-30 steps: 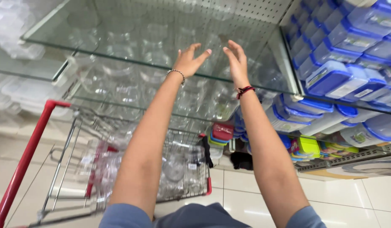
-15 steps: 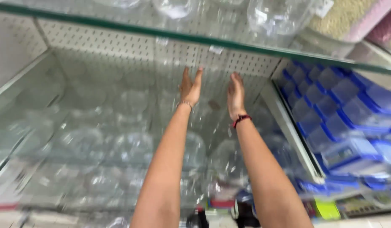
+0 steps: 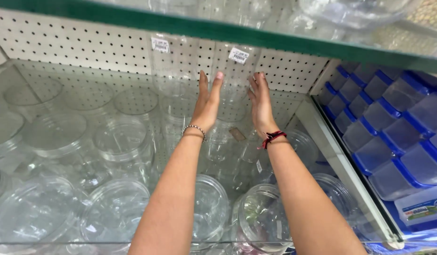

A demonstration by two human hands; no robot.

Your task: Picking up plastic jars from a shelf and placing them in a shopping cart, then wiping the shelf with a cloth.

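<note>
Both my arms reach deep into a glass shelf [image 3: 336, 160] full of clear containers. My left hand [image 3: 206, 101] and my right hand [image 3: 262, 101] are held upright, palms facing each other, fingers straight. Between them, against the white pegboard back wall [image 3: 86, 47], stands a tall clear jar [image 3: 233, 80] with a small white sticker near its top. The palms flank the jar's sides, but I cannot tell whether they touch it. My left wrist wears a bead bracelet and my right wrist a red and black band.
A second tall clear jar [image 3: 167, 71] stands just left of my left hand. Several clear round jars with lids [image 3: 121, 139] fill the shelf on the left and front. Blue-lidded plastic boxes [image 3: 393, 141] are stacked on the right. A green-edged glass shelf [image 3: 275, 40] hangs overhead.
The view has risen from the red-handled cart and lower shelves up to this shelf. My hands have moved deeper in and turned palm to palm around the tall jar.
</note>
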